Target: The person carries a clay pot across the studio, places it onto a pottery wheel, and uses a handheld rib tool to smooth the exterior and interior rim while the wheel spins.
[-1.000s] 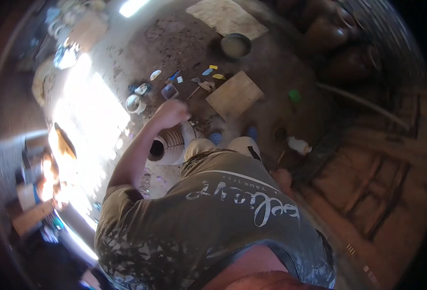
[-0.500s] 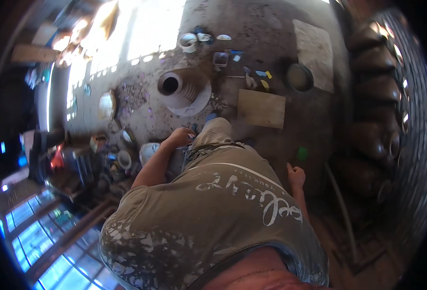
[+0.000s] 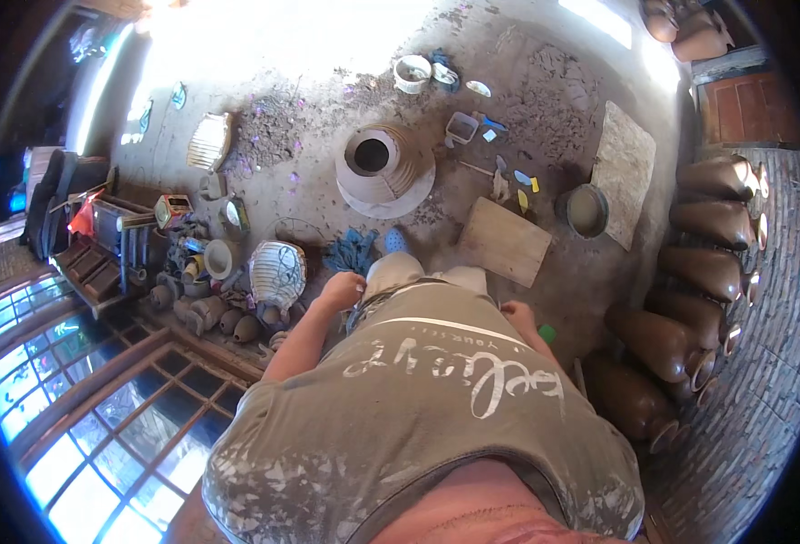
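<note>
My left hand (image 3: 342, 291) hangs beside my left thigh, its fingers curled in, and nothing shows in it. Just beyond it on the floor lies a crumpled dark blue cloth (image 3: 353, 251). My right hand (image 3: 519, 315) is low by my right hip, and its fingers are too small and partly covered to read. In front of me a ridged, unglazed clay vessel (image 3: 397, 168) with a dark round mouth stands upright on a pale round board (image 3: 361, 201). Neither hand touches it.
A wooden board (image 3: 506, 243) and a round tub (image 3: 586, 212) lie to the right of the vessel. Small tools and a square container (image 3: 461, 128) are scattered beyond. Brown glazed jars (image 3: 711, 224) line the right wall. Small pots (image 3: 222, 260) and a woven-looking seat (image 3: 277, 275) crowd the left.
The view has shifted, so the vessel and boards now appear further right. My right hand has come in closer to my hip. My left hand stays beside my thigh.
</note>
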`<action>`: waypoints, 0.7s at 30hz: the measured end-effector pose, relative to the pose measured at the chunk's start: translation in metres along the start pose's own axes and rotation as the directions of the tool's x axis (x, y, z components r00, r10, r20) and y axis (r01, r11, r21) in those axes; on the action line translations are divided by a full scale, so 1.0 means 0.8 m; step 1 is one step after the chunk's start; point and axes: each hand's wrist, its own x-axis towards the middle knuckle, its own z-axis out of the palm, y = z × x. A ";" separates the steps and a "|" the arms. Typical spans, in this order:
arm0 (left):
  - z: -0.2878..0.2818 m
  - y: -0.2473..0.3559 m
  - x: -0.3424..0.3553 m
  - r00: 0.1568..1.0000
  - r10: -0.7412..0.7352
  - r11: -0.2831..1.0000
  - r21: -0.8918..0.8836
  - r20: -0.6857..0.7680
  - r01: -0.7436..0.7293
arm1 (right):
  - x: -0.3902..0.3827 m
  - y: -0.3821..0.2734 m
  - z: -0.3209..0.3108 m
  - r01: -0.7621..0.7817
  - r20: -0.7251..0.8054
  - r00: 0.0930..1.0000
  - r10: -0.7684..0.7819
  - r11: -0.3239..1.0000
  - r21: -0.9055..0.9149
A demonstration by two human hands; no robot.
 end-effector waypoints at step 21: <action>-0.033 0.091 -0.033 0.814 -0.080 0.200 -0.790 0.576 0.579 | 0.333 -0.280 -0.264 -0.581 0.926 0.125 0.356 0.783 -0.223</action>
